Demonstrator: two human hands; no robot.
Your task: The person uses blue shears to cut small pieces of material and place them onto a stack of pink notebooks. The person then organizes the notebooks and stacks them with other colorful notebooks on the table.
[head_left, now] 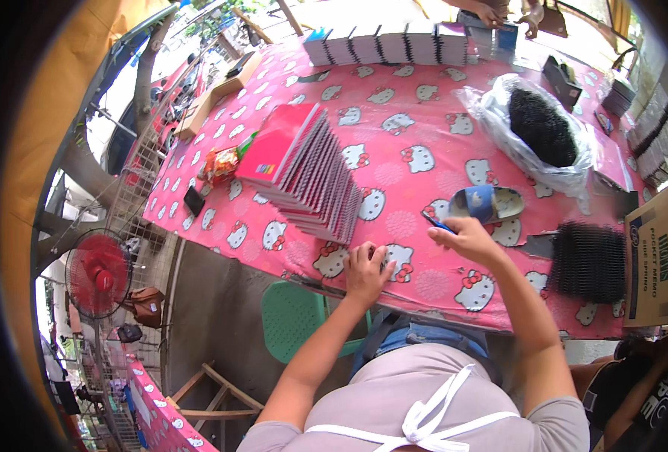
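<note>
My right hand (466,237) is closed round a small blue tool (438,223) with a dark tip, held above the pink patterned tablecloth (428,285). My left hand (368,271) rests at the table's near edge with its fingers curled. Something small and dark shows by those fingers, too little to name. Just beyond the left hand stands a tall, leaning stack of red-covered spiral notebooks (292,162). Beyond my right hand lies a blue and cream oval thing (487,203), its kind unclear.
A clear plastic bag (488,113) holds black coils (541,128). More black coils (588,260) lie near a cardboard box (654,260) at right. Notebook stacks (390,47) line the far edge, near another person's hands (491,16). A phone (194,201) lies left; a green stool (292,320) stands below.
</note>
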